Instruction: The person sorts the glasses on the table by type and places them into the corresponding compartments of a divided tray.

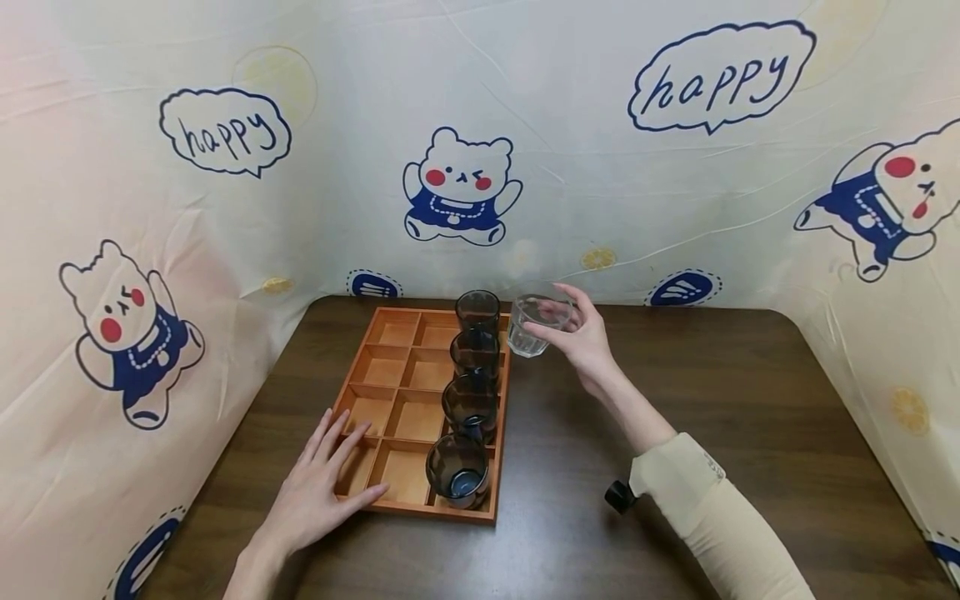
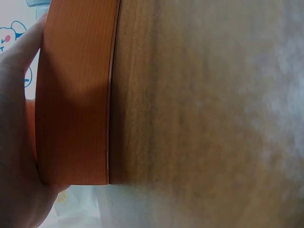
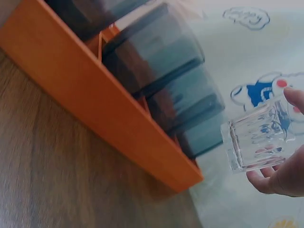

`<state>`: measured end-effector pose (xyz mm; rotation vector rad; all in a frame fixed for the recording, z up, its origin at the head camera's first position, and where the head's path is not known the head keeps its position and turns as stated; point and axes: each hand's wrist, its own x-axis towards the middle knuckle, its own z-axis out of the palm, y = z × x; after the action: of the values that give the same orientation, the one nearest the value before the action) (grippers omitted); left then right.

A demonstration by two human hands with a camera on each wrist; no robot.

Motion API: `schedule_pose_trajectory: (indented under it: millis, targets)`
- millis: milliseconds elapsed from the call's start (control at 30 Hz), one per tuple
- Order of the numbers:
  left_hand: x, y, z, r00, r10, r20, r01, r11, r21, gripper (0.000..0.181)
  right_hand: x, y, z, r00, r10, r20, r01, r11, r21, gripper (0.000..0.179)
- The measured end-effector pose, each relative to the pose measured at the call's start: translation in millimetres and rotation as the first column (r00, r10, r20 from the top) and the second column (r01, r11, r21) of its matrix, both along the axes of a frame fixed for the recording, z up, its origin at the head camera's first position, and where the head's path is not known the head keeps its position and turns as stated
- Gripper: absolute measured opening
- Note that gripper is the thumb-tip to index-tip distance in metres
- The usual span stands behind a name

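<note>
A clear drinking glass (image 1: 528,333) is gripped between the thumb and fingers of my right hand (image 1: 587,340), just right of the wooden tray's far end. In the right wrist view the same glass (image 3: 259,135) is held off the table, its base toward the tray. My left hand (image 1: 309,493) rests with spread fingers on the near left corner of the divided wooden tray (image 1: 427,505). Dark tinted glasses stand in a row along the tray's right column, the nearest dark glass (image 1: 457,471) at the front. The tray's side (image 2: 78,95) fills part of the left wrist view.
The tray's left and middle columns show bare compartments (image 1: 405,473). A small black object (image 1: 619,497) shows by the right sleeve (image 1: 678,483). Dark wooden table (image 1: 570,533) surrounds the tray, and a printed cloth (image 1: 570,167) hangs behind it.
</note>
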<state>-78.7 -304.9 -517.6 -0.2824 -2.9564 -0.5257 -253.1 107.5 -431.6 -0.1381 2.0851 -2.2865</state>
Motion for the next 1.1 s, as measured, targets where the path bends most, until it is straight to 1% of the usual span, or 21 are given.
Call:
schedule_pose_trajectory:
  millis: [133, 233, 467, 633, 867, 1100]
  targets:
    - [0.3, 0.1, -0.3, 1.000, -0.002, -0.009, 0.002, 1.000, 0.002, 0.096, 5.2, -5.6, 9.4, 0.999, 0.031, -0.017, -0.032, 0.999, -0.025, 0.080]
    - [0.5, 0.2, -0.9, 1.000, -0.004, -0.018, 0.004, 1.000, 0.002, 0.096, 6.9, -9.3, 13.4, 0.998, 0.053, -0.021, -0.054, 0.998, -0.037, 0.079]
    - [0.9, 0.5, -1.2, 1.000, -0.006, -0.023, 0.006, 1.000, 0.004, 0.096, 7.5, -14.3, 18.2, 0.997, 0.082, -0.015, -0.083, 0.996, -0.045, 0.077]
    - [1.0, 0.6, -1.0, 1.000, -0.006, -0.029, 0.006, 1.000, 0.004, 0.095, 7.8, -18.6, 25.7, 0.995, 0.099, -0.016, -0.100, 0.994, -0.052, 0.076]
    - [0.1, 0.0, -1.0, 1.000, -0.007, -0.016, 0.008, 1.000, 0.010, 0.095, 5.2, -31.4, 33.5, 0.993, 0.111, -0.033, -0.113, 0.991, -0.070, 0.076]
    - [0.2, -0.4, -0.5, 1.000, -0.005, -0.008, 0.005, 1.000, 0.012, 0.096, 0.6, -48.8, 37.0, 0.989, 0.147, -0.010, -0.148, 0.987, -0.068, 0.077]
